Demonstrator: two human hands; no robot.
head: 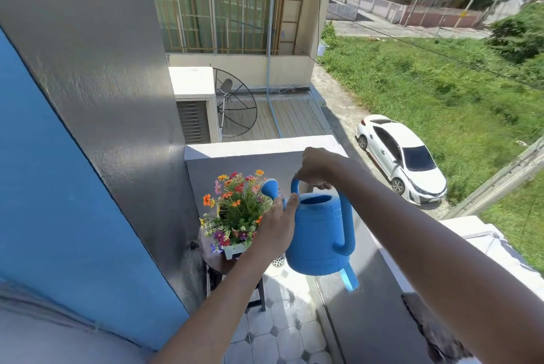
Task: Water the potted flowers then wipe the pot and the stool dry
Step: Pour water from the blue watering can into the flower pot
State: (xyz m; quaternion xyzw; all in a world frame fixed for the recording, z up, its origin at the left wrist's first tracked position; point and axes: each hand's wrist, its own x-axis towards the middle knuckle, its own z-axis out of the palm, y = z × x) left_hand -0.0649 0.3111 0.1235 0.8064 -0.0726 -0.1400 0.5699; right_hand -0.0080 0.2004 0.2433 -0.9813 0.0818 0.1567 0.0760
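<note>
Blue plastic watering can [319,234] held mid-air over the balcony, tilted left, rose head [270,188] right at the top of the flowers [235,210]. No brand, label or writing readable on it or anywhere else. Fill opening faces up; inside is dark, can't tell the water level. Can't make out any stream from the rose.

Right hand [315,168] clenched around the can's top handle. Left hand [278,228] is pressed flat against the can's left side near the spout base, fingers spread, bracing it rather than wrapping anything.

Flowers: mixed orange, red, pink and purple blooms with green foliage, packed into a small white pot [235,249]; soil not visible. Pot stands on a dark round stool [216,260], left of the can, tucked against the grey wall [117,98].

Floor [279,331]: pale tiles with small dark diamond insets, a round drain [278,260] just under the can. Grey parapet [253,157] beyond the flowers. Far below on the right, a white car [400,157] parked beside grass.
</note>
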